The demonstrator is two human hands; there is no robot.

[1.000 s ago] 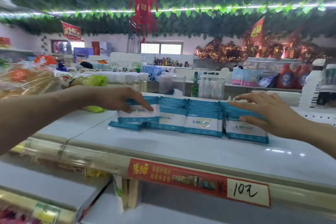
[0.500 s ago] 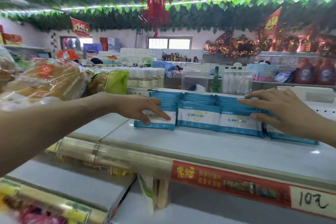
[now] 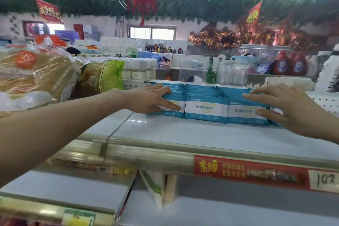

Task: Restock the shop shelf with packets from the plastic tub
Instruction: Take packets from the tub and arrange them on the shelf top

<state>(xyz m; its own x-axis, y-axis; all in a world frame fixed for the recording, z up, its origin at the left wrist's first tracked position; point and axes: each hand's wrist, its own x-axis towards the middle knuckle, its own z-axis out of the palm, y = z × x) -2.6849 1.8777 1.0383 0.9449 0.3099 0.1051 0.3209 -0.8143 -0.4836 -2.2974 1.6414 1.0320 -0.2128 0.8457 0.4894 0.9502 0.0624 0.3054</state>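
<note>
L hand, R hand: fingers straight, pressing ends of packet row; row straighter than 0.5 s ago.

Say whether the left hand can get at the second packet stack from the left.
Probably yes: the left hand rests on the leftmost stack, and the second stack lies bare beside it.

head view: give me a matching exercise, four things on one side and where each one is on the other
1 left hand
2 right hand
3 red label
4 bread bag

a front edge of the shelf
b left end of the packets
c far left, clear of the packets
d right end of the packets

Pairs: 1-b, 2-d, 3-a, 4-c
</note>
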